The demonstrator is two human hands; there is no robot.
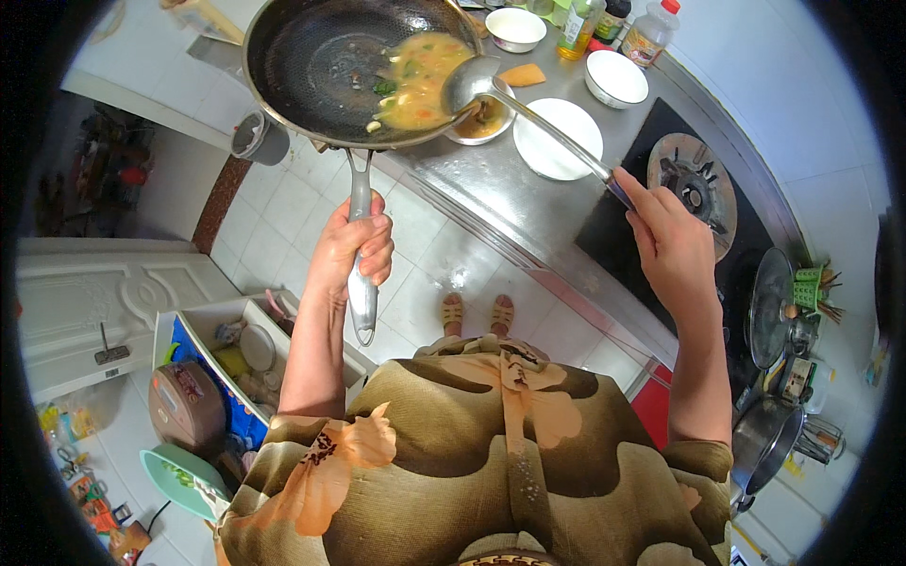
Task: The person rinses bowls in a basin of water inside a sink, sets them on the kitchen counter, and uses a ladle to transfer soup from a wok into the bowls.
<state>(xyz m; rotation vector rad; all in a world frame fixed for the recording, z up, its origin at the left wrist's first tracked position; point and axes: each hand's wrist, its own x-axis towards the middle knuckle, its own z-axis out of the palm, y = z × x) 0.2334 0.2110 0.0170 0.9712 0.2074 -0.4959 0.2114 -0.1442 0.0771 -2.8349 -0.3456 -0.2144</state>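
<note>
My left hand [361,244] grips the grey metal handle of a dark wok [311,71], which is tilted so that soupy food [425,81] with green and orange bits gathers at its right side. In my right hand [669,240] is the handle of a metal ladle [471,81], whose bowl rests at the wok's right rim. Just under that rim stands a white bowl [506,127] holding brownish soup, partly hidden by the wok and ladle. Beside it on the steel counter lies a white plate [555,141].
Two white bowls [515,32] [616,81], an orange scraper-like piece [524,75] and bottles [650,34] stand along the counter. A gas burner [694,191] is at right, with a glass lid [770,308] and a metal pot [768,442] beyond. A bin [260,138] stands on the floor.
</note>
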